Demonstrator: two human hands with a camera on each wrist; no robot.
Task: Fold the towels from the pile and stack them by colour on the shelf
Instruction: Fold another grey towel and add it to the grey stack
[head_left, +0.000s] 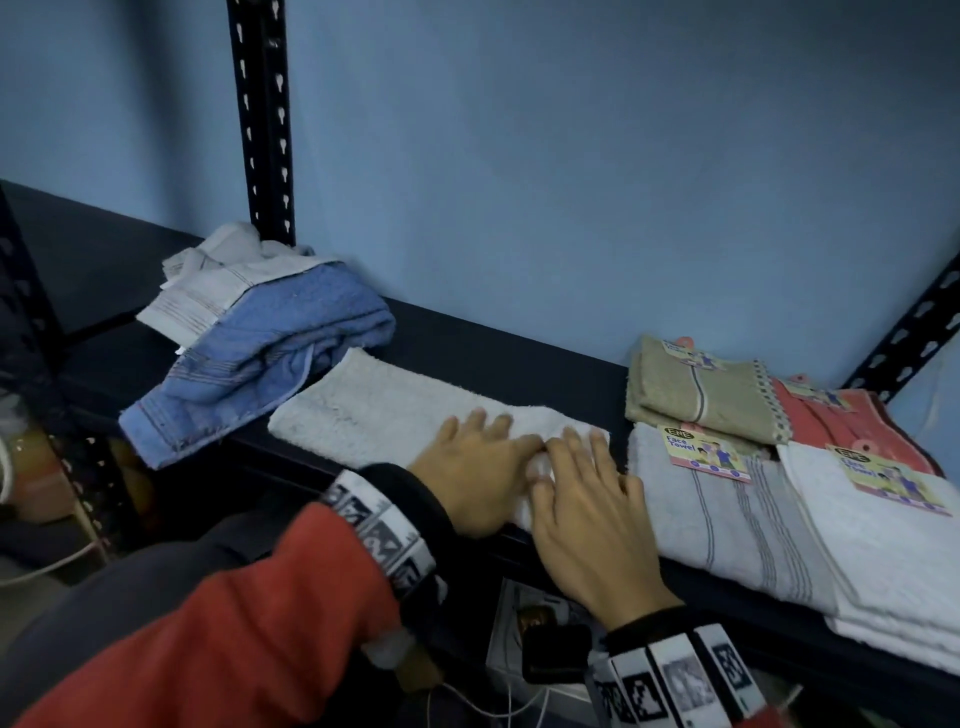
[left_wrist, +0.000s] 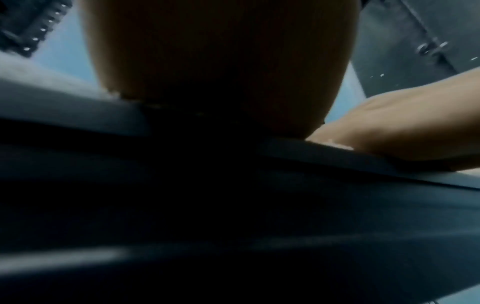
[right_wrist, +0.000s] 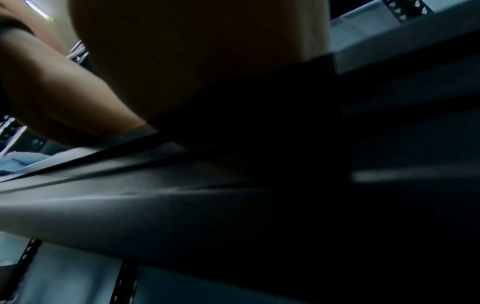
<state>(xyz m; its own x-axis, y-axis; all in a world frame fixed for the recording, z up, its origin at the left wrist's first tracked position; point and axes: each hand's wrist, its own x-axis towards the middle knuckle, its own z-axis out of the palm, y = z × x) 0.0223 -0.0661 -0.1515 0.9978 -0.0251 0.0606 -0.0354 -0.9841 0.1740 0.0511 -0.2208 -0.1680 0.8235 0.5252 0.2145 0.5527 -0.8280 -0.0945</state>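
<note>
On the shelf (head_left: 493, 358), both flat-fingered hands, left hand (head_left: 470, 467) and right hand (head_left: 587, 519), press a fluffy white towel (head_left: 374, 410).

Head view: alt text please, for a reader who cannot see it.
Both hands, left hand and right hand, press flat on a white towel on a dark shelf. Crumpled blue and white towels lie left; folded labelled towels lie right.

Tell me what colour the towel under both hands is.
White, plain with no stripes: the towel shows best in the head view.
</note>
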